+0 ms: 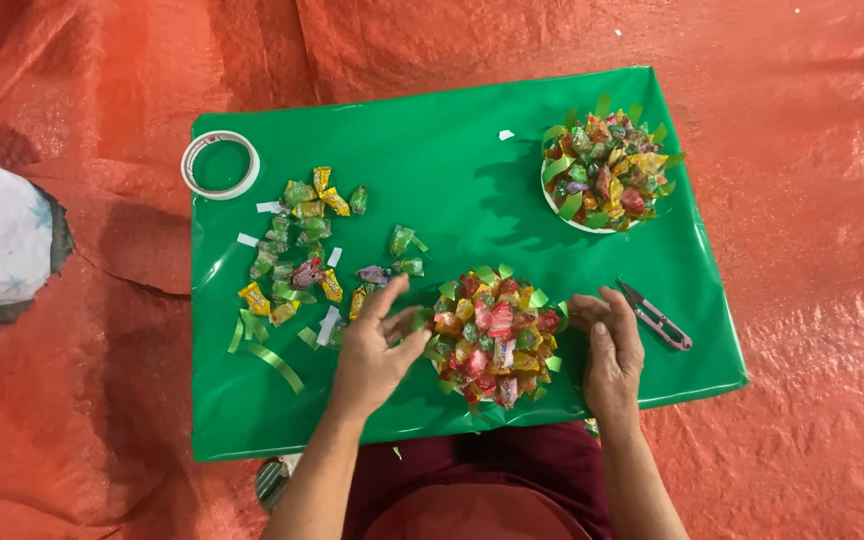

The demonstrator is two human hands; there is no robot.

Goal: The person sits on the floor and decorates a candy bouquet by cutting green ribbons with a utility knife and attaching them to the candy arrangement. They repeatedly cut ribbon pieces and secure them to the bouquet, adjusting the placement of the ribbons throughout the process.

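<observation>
Hands frame a round candy cluster (pixel 494 338), a dense disc of wrapped sweets in red, yellow and green with green paper tabs poking out round its rim, lying on the near part of a green sheet (pixel 452 160) spread over a red tarp (pixel 802 200). The left hand (pixel 372 350) rests at the cluster's left edge, fingers spread and loosely open, fingertips touching or nearly touching the rim; it grips nothing that can be made out. The right hand (pixel 607 345) sits against the right edge with fingers curled inward, and whether it pinches a sweet or a tab there is hard to tell. Just right of it lie small snips (pixel 655 316) with pink handles. Loose wrapped candies (pixel 307 250) and cut green strips lie scattered to the left, with a tape roll (pixel 220 164) beyond them at the sheet's far left corner. A second candy cluster (pixel 604 170) sits on a white plate at the far right.
</observation>
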